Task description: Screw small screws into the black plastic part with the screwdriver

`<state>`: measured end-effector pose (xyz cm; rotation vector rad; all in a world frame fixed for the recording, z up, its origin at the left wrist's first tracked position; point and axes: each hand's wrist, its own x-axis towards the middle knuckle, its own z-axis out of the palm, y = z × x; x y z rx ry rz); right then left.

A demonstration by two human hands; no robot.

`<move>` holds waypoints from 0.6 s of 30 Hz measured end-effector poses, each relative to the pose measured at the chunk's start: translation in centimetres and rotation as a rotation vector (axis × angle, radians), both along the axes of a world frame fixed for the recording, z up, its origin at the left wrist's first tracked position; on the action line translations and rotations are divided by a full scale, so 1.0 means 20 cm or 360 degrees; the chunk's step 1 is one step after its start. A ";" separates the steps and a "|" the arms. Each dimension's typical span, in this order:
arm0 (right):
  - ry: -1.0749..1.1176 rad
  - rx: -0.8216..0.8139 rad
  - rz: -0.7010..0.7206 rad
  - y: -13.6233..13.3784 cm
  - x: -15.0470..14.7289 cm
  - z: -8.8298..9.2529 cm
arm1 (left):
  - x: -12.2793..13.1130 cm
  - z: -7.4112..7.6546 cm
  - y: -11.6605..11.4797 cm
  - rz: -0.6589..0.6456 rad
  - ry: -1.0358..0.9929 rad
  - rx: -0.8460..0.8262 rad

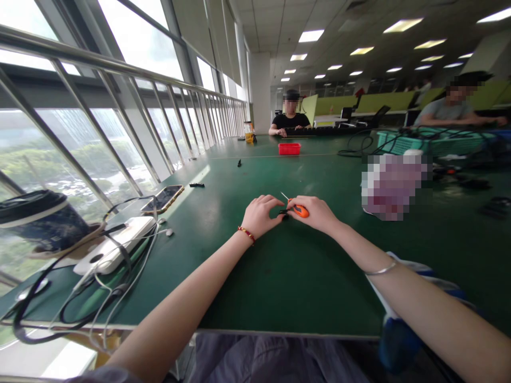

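My left hand (260, 214) is over the middle of the green table, thumb and fingers curled around a small black part (283, 212). The part's exact kind is too small to make out. Close beside it, my right hand (317, 213) holds a screwdriver (302, 211) with an orange and black handle. The screwdriver's thin metal shaft points up and to the left, away from the black part. My right fingertips also come close to the black part; whether they touch it I cannot tell.
On the left lie a phone (163, 199), a white power bank (120, 246), tangled cables and a dark cup (43, 221). Ahead are a red tray (289, 149) and small black pieces (197, 185). A teal basket (435, 142) with cables stands right. Two people sit farther off.
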<state>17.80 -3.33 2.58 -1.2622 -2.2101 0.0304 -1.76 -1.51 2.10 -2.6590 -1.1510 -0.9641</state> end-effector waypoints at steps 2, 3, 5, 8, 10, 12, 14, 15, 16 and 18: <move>0.0032 0.0018 0.0031 0.00 0.01 0.00 | -0.01 -0.01 0.01 -0.0011 -0.0165 -0.0072; 0.0042 0.0027 0.0047 -0.01 0.01 0.01 | -0.02 -0.02 0.01 -0.0031 -0.0229 -0.0108; 0.0053 0.0037 0.0078 -0.01 0.01 0.01 | -0.03 -0.03 0.02 -0.0079 -0.0304 -0.0168; 0.0053 0.0036 0.0121 -0.01 0.01 0.01 | -0.03 -0.04 0.03 -0.0140 -0.0328 -0.0200; 0.0046 0.0031 0.0147 -0.02 0.01 0.01 | -0.03 -0.03 0.02 -0.0157 -0.0319 -0.0205; 0.0050 0.0011 0.0176 -0.02 0.01 0.02 | -0.03 -0.02 0.01 -0.0163 -0.0312 -0.0216; 0.0108 0.0003 0.0155 -0.01 0.03 0.03 | -0.03 -0.01 0.01 -0.0166 -0.0313 -0.0233; 0.0151 0.0009 0.0116 -0.01 0.04 0.03 | -0.04 -0.01 0.00 -0.0165 -0.0312 -0.0244; 0.0195 0.0022 0.0055 0.00 0.06 0.03 | -0.04 -0.01 0.01 -0.0162 -0.0301 -0.0259; 0.0243 0.0037 -0.0096 0.02 0.09 0.03 | -0.05 -0.01 0.01 -0.0141 -0.0254 -0.0309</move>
